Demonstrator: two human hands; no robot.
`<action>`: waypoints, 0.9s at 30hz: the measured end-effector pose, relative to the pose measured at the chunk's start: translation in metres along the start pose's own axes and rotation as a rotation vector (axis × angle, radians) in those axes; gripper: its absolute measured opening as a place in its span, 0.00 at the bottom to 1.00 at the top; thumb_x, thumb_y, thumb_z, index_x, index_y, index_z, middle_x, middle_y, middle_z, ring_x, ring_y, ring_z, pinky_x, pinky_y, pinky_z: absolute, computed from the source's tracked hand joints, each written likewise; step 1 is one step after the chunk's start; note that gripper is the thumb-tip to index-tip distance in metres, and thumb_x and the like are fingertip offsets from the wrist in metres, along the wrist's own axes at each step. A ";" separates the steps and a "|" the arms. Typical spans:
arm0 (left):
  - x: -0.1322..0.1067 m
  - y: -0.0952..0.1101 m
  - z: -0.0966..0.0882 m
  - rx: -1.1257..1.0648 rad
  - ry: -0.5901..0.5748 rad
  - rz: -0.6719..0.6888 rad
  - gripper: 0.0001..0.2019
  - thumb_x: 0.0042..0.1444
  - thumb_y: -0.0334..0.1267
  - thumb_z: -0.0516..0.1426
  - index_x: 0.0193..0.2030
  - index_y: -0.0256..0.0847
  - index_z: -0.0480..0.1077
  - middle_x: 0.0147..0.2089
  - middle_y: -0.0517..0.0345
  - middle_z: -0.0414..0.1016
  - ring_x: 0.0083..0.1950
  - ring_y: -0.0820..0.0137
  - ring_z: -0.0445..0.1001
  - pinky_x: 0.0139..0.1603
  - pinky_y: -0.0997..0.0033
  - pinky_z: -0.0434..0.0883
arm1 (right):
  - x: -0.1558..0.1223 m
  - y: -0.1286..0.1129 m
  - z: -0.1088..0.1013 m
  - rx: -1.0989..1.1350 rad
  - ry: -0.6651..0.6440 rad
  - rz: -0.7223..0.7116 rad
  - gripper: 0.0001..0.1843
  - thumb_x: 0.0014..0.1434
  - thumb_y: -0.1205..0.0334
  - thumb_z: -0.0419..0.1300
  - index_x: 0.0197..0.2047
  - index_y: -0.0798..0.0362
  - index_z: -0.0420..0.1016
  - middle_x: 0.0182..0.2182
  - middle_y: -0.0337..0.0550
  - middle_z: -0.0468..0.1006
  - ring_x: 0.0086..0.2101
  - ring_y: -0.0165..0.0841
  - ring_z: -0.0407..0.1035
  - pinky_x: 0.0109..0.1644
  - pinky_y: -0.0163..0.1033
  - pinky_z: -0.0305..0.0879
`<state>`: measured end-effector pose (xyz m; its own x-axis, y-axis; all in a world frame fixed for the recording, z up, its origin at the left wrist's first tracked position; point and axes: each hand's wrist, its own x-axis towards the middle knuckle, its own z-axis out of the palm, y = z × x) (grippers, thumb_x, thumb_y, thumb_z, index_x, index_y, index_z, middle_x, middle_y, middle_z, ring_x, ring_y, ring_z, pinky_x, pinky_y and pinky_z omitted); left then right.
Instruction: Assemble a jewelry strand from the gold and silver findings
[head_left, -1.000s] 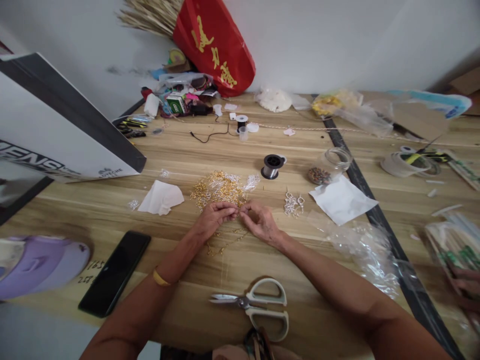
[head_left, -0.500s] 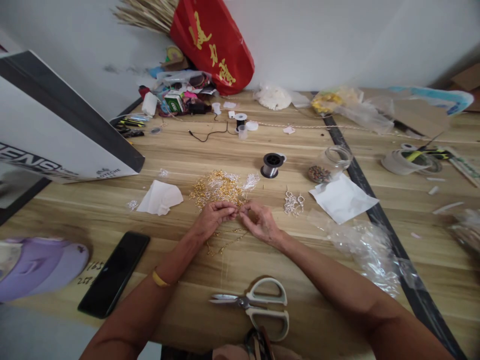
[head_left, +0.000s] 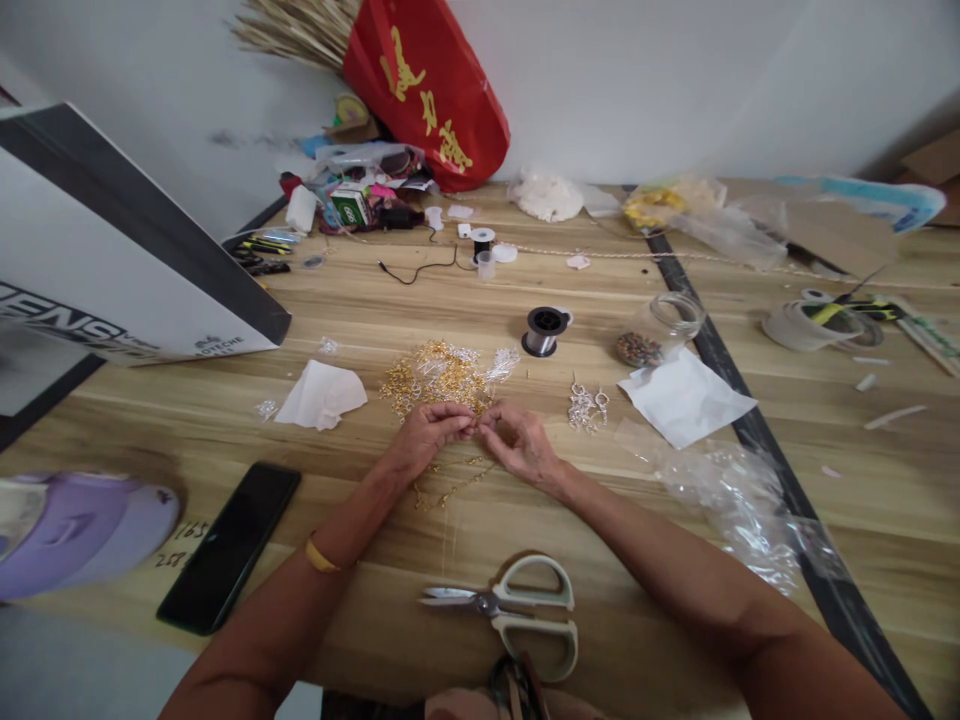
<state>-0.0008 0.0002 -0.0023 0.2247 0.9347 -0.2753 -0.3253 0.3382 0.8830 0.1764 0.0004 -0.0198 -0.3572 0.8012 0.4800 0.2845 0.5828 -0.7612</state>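
My left hand [head_left: 429,437] and my right hand [head_left: 523,442] meet fingertip to fingertip over the table, both closed in a pinch. A gold beaded chain [head_left: 465,485] hangs below the fingers and lies on the wood between my wrists. The exact piece between the fingertips is too small to make out, though the chain seems to run up to it. Just beyond my hands spreads a pile of gold and silver beads [head_left: 442,372]. Scissors [head_left: 495,605] with cream handles lie nearer my body, blades pointing left.
A wire spool [head_left: 545,330] stands behind the beads. Silver rings [head_left: 587,408], a white paper [head_left: 688,397] and a glass jar [head_left: 673,318] are on the right, with clear plastic bags [head_left: 739,500]. At left lie a phone [head_left: 230,547], a crumpled tissue [head_left: 321,394] and a large box [head_left: 142,250].
Almost nothing differs. Both hands stay pinched together in the same spot, and the view has shifted very slightly.
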 end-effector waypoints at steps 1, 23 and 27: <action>0.000 0.000 0.000 -0.003 0.000 0.000 0.11 0.37 0.34 0.69 0.30 0.33 0.79 0.27 0.55 0.78 0.30 0.73 0.74 0.37 0.73 0.71 | 0.000 0.000 0.000 -0.003 -0.001 -0.002 0.03 0.59 0.65 0.56 0.36 0.53 0.70 0.29 0.43 0.76 0.28 0.31 0.70 0.33 0.36 0.66; 0.000 -0.002 -0.002 0.109 -0.004 0.040 0.11 0.40 0.36 0.68 0.32 0.34 0.79 0.28 0.54 0.79 0.31 0.71 0.74 0.39 0.71 0.70 | 0.000 -0.001 0.000 0.013 -0.028 0.031 0.03 0.60 0.64 0.55 0.36 0.53 0.70 0.29 0.42 0.76 0.28 0.30 0.69 0.32 0.35 0.65; 0.000 -0.004 -0.004 0.142 0.001 0.040 0.11 0.41 0.36 0.68 0.32 0.35 0.79 0.29 0.54 0.79 0.32 0.70 0.75 0.41 0.70 0.70 | 0.000 -0.001 0.000 0.007 -0.025 0.026 0.03 0.59 0.64 0.56 0.35 0.53 0.70 0.29 0.43 0.76 0.28 0.31 0.69 0.33 0.36 0.66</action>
<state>-0.0031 -0.0002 -0.0072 0.2130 0.9474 -0.2390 -0.2009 0.2818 0.9382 0.1762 0.0001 -0.0194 -0.3717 0.8124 0.4492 0.2879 0.5609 -0.7762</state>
